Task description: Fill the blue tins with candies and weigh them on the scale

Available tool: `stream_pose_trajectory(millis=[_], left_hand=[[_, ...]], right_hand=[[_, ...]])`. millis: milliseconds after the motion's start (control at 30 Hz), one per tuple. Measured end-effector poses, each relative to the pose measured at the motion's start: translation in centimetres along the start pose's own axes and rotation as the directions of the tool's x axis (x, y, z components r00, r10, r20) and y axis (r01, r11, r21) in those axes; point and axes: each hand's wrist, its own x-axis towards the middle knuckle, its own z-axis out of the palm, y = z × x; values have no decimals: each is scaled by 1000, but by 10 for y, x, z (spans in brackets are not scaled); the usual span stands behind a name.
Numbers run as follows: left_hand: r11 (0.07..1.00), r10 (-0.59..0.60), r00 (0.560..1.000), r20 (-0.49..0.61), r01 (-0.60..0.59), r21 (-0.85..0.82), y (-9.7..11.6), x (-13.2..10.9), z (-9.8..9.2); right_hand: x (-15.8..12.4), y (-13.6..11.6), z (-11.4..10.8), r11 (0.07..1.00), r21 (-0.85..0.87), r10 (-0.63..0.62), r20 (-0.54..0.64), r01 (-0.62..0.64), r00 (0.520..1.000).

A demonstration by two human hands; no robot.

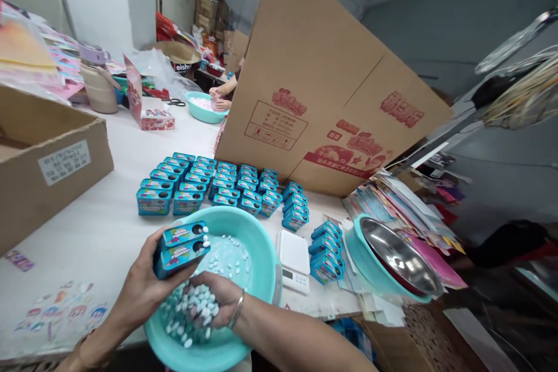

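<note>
My left hand (142,285) grips two small blue candy tins (183,251) side by side, above the near-left rim of a turquoise basin (257,232). Each tin has a dark round opening on top, with a few white pellets at its edge. Down in the basin, my right hand (222,296) is cupped around a heap of small white and pale-blue candies (198,302), its wrist wearing a silver bangle. More candies are scattered over the basin floor. Beyond the basin stand rows of similar blue tins (187,200).
A white digital scale (294,253) lies right of the basin, beside more blue tins (326,258). Farther right, a steel bowl (401,256) rests in a turquoise tub. A tall cardboard sheet (322,70) stands behind. Past it, another person's hands (221,99) work over a basin.
</note>
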Motion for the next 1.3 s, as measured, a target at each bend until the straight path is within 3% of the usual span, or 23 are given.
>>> stream_pose_trajectory(millis=[67,100,200,300,367,500,633,700,900,1033,1200,1300], left_hand=[[1000,-3,1000,-14,3,-1,3,2,-2],[1000,7,1000,-9,-7,12,3,2,-3],[993,37,998,52,-43,112,-4,2,1],[961,127,981,147,-158,225,-15,-2,14],[930,216,951,223,-270,249,-22,-7,25],[889,285,906,313,-372,266,-27,-16,42],[895,281,906,316,-367,254,-17,-16,44],[910,261,922,287,-334,247,-9,-15,43],[920,259,918,300,-329,213,8,-11,42],[900,300,882,364,-388,199,10,-9,41],[875,318,832,455,-442,196,10,-11,45],[901,266,843,468,-390,191,8,-12,39]], right_hand=[[-22,-12,-11,982,157,110,-11,-107,994],[-33,-17,-14,960,263,108,-41,-93,993],[-64,-35,-13,842,527,-1,-207,112,978],[-79,-48,0,709,615,-103,-392,344,914],[-79,-52,10,626,590,-184,-523,510,832],[-64,-46,28,507,391,-360,-714,768,601],[-59,-34,35,472,109,-598,-690,875,408],[-63,-31,34,472,0,-673,-646,882,360],[-63,-30,20,525,-63,-675,-638,849,370],[-57,-26,13,579,-57,-666,-608,814,431],[-57,-12,27,608,-26,-669,-555,793,495],[-58,-6,27,614,-44,-693,-508,788,512]])
